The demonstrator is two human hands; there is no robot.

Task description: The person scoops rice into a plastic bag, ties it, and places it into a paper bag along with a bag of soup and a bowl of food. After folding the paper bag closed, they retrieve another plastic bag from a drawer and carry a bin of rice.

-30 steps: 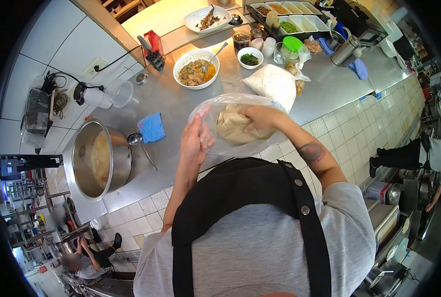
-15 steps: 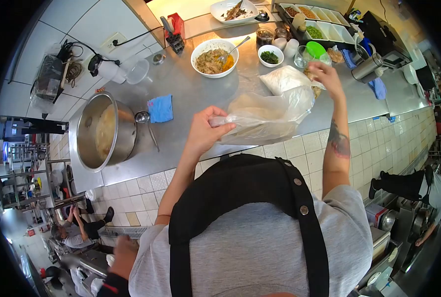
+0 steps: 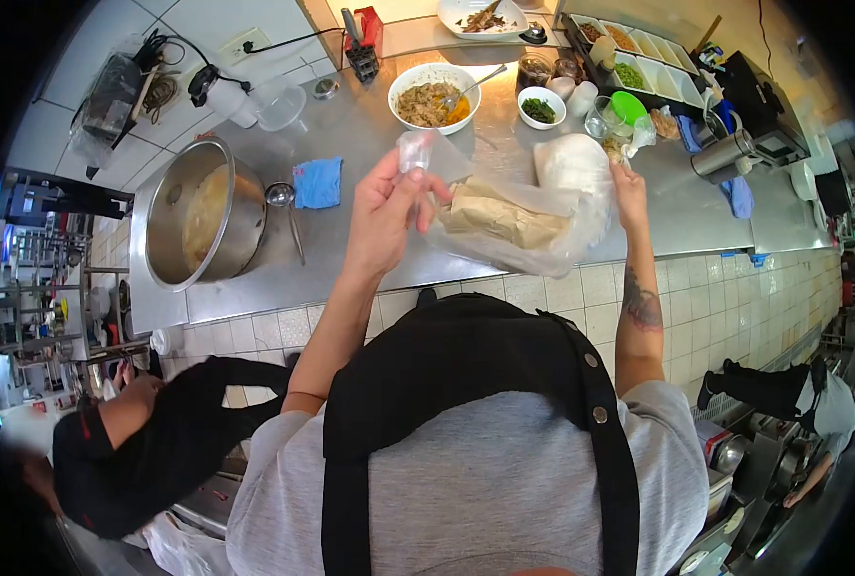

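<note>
A clear plastic bag [image 3: 566, 254] hangs over the front edge of the steel counter, stretched between my hands. Inside it shows a crumpled brown paper packet [image 3: 504, 216]. My left hand [image 3: 384, 206] pinches the bag's gathered plastic at the left, thumb and fingers closed. At the right, my right hand [image 3: 629, 192] is closed on a bunched end of clear plastic that sticks up above the fingers. Between my hands, a rounded white bundle [image 3: 571, 168] rests against the bag's far side.
A large steel pot [image 3: 240, 221], a ladle [image 3: 281, 197] and a blue cloth [image 3: 318, 182] stand left. Behind are a bowl of minced food [image 3: 435, 125], a bowl of greens [image 3: 541, 120] and a topping tray [image 3: 629, 72]. A person in black [image 3: 178, 442] is at lower left, another [image 3: 782, 398] at right.
My right hand has come down and closed on bunched plastic. My left hand has lifted its end of the bag, and the brown packet shows more clearly. A person in black has entered at lower left.
</note>
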